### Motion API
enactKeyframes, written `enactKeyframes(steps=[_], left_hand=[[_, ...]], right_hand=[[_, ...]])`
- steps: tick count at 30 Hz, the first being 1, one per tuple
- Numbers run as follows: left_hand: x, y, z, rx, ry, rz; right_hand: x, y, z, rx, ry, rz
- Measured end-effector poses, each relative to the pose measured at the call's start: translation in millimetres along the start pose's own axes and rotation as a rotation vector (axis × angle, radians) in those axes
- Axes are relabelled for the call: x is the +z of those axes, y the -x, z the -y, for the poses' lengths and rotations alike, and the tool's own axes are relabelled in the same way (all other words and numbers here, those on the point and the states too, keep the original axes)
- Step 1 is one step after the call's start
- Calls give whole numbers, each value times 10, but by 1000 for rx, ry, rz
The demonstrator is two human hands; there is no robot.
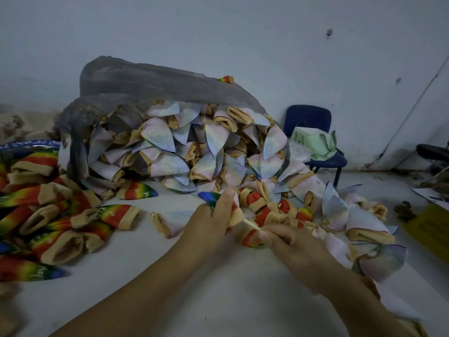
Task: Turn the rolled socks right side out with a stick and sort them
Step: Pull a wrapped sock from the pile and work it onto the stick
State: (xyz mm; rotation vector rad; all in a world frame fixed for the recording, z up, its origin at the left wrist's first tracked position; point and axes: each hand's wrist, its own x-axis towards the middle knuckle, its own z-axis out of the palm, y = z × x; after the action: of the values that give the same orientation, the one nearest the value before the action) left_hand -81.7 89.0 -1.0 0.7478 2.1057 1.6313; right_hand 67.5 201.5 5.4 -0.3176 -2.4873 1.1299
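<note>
The sock [211, 197] that is being worked on is in the middle of the table, just in front of the big heap. It has rainbow colours with a blue tip that points to the left, and a tan cuff on its right end. The left hand [213, 215] grips it with the fingers curled over it from above. The thin pale stick [251, 224] meets the tan cuff at its far end, but I cannot tell how deep it goes in. The right hand [291, 242] pinches the near end of the stick between the thumb and the bent fingers. Just behind the hands lie some rolled socks [267, 207] in orange and tan. Behind these, a heap of pale socks [170, 147] with tan cuffs spills out of a grey plastic bag [145, 79] and goes on along the right side. On the left part of the white table [194, 283] lies a separate pile of rainbow socks [48, 215]. Further back on the right stands a blue chair [308, 115] by the wall, with a light green paper item [313, 142] on its seat.
</note>
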Motion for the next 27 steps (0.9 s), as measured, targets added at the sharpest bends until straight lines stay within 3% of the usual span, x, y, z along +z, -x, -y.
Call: enactKeyframes(steps=[5,8,11,16,21,27], left_hand=[[-7,-20,-78,-72,19,-83],[-20,-48,-102,-131,-2,-89],[-22,-4,-79,-119,-37,5],[-104,53,-68,135,122,186],[-123,-48,-139,96,329,311],[-264,-32,-48,281,306,331]], right_hand=[[150,-40,44,-20,37,-75],[138,-22,58,-67,264,-160],[62,-7,4,-115,450,-208],[113,-42,2,-14,98,-194],[99,-42,70,33,-99,-186],[118,-33,68,129,-147,-147]])
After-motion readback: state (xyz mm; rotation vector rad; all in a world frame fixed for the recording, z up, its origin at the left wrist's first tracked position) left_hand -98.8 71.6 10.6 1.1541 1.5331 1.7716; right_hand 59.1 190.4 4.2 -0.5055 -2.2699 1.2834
